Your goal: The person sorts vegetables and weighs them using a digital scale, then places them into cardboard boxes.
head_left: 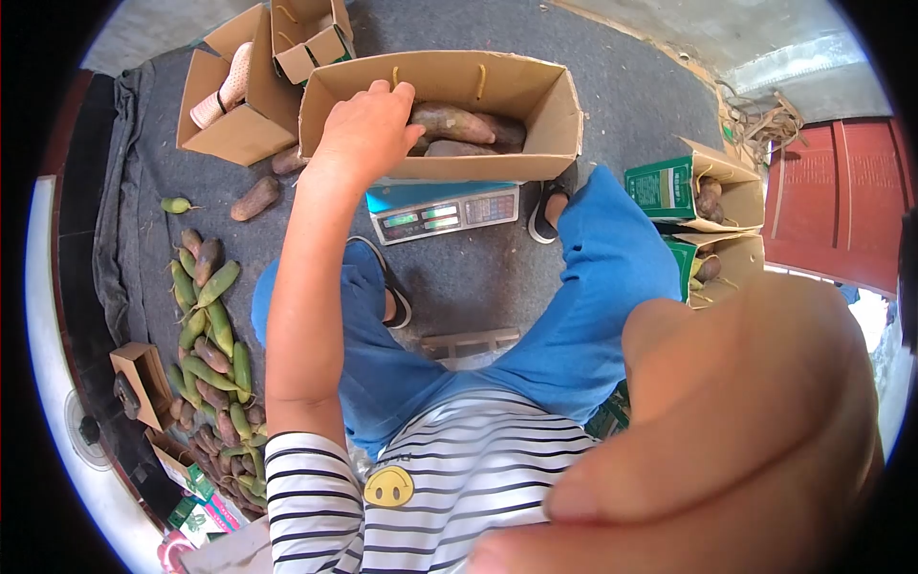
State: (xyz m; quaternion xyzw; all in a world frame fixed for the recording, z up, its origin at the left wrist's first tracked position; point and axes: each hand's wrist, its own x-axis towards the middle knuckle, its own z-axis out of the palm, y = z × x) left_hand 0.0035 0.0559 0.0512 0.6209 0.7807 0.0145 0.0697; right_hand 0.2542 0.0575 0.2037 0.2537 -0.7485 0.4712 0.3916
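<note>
My left hand (368,132) reaches over the near left part of an open cardboard box (440,168), its thumb apart from the bent fingers. Beside the thumb lie several dark reddish, long radish-like roots (454,122) inside the box; whether the fingertips touch one is hidden. Under the box is a digital scale (445,215) with lit displays. Very close to the camera, my right hand (736,421) looms large and blurred at the lower right. Its fingers are curled together and no object shows in them.
Green and reddish roots (215,330) lie piled on the dark floor cloth (478,277) at left. An open box (239,124) holding a pink netted item stands at upper left. Green boxes (660,188) with roots stand at right, near a red door panel (837,206).
</note>
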